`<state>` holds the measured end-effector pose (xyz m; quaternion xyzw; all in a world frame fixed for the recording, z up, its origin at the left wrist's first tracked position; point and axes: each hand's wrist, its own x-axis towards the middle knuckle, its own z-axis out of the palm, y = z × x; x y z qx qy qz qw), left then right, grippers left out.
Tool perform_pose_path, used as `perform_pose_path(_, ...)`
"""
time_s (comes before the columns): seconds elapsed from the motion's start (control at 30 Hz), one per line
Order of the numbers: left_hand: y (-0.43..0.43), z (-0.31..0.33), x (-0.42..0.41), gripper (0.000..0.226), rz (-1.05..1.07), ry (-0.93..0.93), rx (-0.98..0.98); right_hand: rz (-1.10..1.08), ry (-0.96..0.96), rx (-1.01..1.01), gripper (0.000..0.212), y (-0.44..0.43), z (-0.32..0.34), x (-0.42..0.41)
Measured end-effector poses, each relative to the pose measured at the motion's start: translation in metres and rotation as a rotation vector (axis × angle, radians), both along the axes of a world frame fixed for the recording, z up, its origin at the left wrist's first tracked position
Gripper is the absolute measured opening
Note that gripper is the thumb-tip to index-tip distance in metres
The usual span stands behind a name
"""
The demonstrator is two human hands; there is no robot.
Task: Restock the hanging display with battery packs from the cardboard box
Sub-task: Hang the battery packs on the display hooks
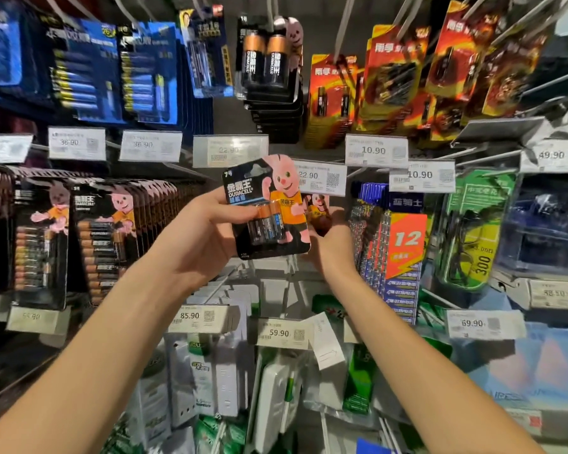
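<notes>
Hanging display: top pegs carry blue battery packs [89, 70], Duracell D-cell packs [265, 60] and red-orange packs [391, 77]. Left mid-row pegs are full of Duracell multi-packs [102, 237]. Left hand [197, 234] grips a Duracell two-cell pack [266, 208] by its left edge, thumb on the front, pack upright just below-left of the 22.90 price tag [320, 178]. Right hand [332, 247] sits just behind that pack's lower right corner, at a second Duracell pack [317, 204]. Its fingers are hidden, so can't tell its grip.

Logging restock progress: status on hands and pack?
Left hand grips Duracell battery pack, held up, front to camera. Right hand behind it, fingers partly hidden, grip unclear. Pack not yet hung; price tag close behind its upper right.
</notes>
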<state>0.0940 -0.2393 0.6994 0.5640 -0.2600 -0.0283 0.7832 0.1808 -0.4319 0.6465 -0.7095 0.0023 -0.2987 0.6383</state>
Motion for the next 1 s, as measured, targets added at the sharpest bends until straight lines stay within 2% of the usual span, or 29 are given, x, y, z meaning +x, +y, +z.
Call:
perform_pose_path(0.07, 0.002, -0.009, 0.001, 0.045, 0.018, 0.031, -0.016, -0.078, 0.014, -0.143, 0.03, -0.008, -0.014, 0.002)
perform_pose_path(0.17, 0.003, -0.026, 0.004, 0.044, 0.061, 0.082, -0.012, -0.112, 0.025, -0.134, 0.055, -0.019, -0.029, -0.016)
perform_pose_path(0.23, 0.001, -0.038, 0.009, 0.043, 0.084, 0.108, 0.006, -0.11, 0.005, -0.115, 0.048, -0.027, -0.04, -0.027)
perform_pose_path(0.3, -0.004, -0.047, 0.013, 0.04, 0.113, 0.117, 0.025, -0.081, -0.065, -0.125, 0.032, -0.028, -0.044, -0.042)
perform_pose_path(0.43, -0.02, -0.058, 0.018, 0.038, 0.141, 0.082, 0.085, 0.16, -0.14, -0.101, 0.01, -0.019, -0.044, -0.073)
perform_pose_path(0.57, -0.039, -0.058, 0.019, 0.037, 0.165, 0.009, 0.095, 0.419, -0.13, -0.04, 0.019, -0.008, -0.042, -0.093)
perform_pose_path(0.67, -0.047, -0.053, 0.017, 0.038, 0.201, -0.047, 0.118, 0.338, -0.115, -0.053, 0.014, -0.004, -0.039, -0.093)
perform_pose_path(0.83, -0.05, -0.03, 0.016, 0.042, 0.33, -0.226, 0.143, 0.23, -0.142, 0.039, 0.014, -0.013, -0.036, -0.087)
perform_pose_path(1.0, -0.039, 0.004, 0.012, 0.05, 0.324, -0.391, 0.085, 0.189, -0.104, 0.058, 0.014, -0.019, -0.038, -0.08)
